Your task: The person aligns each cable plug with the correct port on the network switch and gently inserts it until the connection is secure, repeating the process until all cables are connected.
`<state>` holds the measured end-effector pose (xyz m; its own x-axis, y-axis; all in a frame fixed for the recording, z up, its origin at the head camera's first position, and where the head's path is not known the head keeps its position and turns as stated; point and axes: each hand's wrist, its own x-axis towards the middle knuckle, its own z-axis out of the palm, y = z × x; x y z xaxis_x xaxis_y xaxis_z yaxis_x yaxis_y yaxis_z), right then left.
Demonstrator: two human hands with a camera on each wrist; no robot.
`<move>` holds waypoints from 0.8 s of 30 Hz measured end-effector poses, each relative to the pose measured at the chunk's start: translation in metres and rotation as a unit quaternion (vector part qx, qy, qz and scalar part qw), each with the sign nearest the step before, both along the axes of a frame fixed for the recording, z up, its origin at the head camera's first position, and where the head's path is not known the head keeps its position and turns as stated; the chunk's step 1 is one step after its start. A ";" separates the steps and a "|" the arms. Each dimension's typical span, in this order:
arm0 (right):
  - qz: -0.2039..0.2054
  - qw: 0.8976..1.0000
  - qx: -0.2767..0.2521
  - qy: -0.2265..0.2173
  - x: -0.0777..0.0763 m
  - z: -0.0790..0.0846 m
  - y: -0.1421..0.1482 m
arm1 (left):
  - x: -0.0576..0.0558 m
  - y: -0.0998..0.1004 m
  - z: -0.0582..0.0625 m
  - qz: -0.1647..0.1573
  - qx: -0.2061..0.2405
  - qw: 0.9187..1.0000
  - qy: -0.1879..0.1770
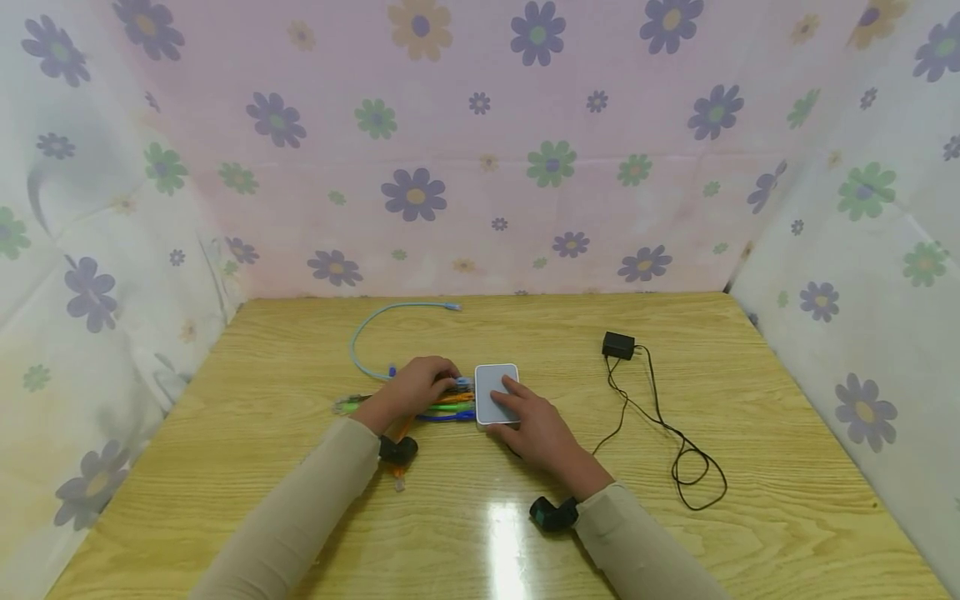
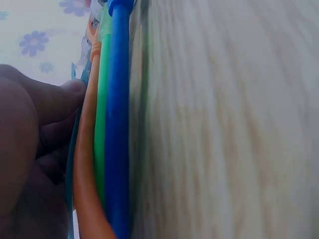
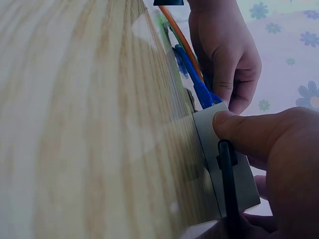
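Observation:
A small white network switch [image 1: 487, 392] with a grey top lies on the table. My left hand [image 1: 420, 387] pinches the plug end of a light blue network cable [image 1: 462, 383] at the switch's left side. Beside it, orange [image 2: 84, 149], green [image 2: 100, 99] and dark blue [image 2: 118, 99] cables run side by side to the same edge. My right hand [image 1: 542, 429] grips the switch, fingers over its top and thumb [image 3: 234, 127] against its near side. A black power lead [image 3: 229, 184] enters that near side by the thumb.
A black power adapter [image 1: 618, 345] lies to the right, its thin cord [image 1: 667, 427] looped on the wooden table [image 1: 787, 467]. The light blue cable's free end [image 1: 450, 306] curves toward the back. Loose cable plugs [image 1: 341, 407] lie left of my left hand. Flowered cloth [image 1: 487, 167] surrounds the table.

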<state>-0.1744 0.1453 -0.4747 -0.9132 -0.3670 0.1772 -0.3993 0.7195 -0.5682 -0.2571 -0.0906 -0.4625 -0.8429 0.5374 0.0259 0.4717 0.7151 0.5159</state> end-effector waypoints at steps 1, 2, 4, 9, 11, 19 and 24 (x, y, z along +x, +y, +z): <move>0.000 1.000 0.000 0.001 0.000 0.000 0.000 | 0.001 0.000 0.000 0.004 0.003 1.000 -0.003; 0.000 1.000 -0.001 0.001 0.000 0.000 0.000 | 0.001 0.000 0.000 0.007 0.006 1.000 -0.005; 0.000 1.000 -0.001 0.001 0.000 0.000 0.000 | 0.002 0.000 0.000 0.013 0.011 1.000 -0.008; 0.004 1.000 0.002 0.006 -0.001 -0.002 0.001 | 0.002 0.000 -0.002 0.020 0.015 1.000 -0.005; 0.004 1.000 0.003 0.008 -0.002 -0.003 0.001 | 0.001 0.000 -0.003 0.021 0.017 1.000 -0.003; 0.000 1.000 -0.002 0.001 -0.002 -0.005 0.002 | 0.002 0.001 -0.004 0.029 0.021 0.999 0.002; -0.002 1.000 -0.007 -0.005 -0.001 -0.005 0.000 | 0.002 0.000 -0.007 0.039 0.023 0.999 -0.003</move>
<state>-0.1752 0.1455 -0.4797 -0.9161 -0.3613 0.1737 -0.3915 0.7127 -0.5820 -0.2556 -0.0901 -0.4692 -0.8823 0.4686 0.0444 0.4127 0.7248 0.5516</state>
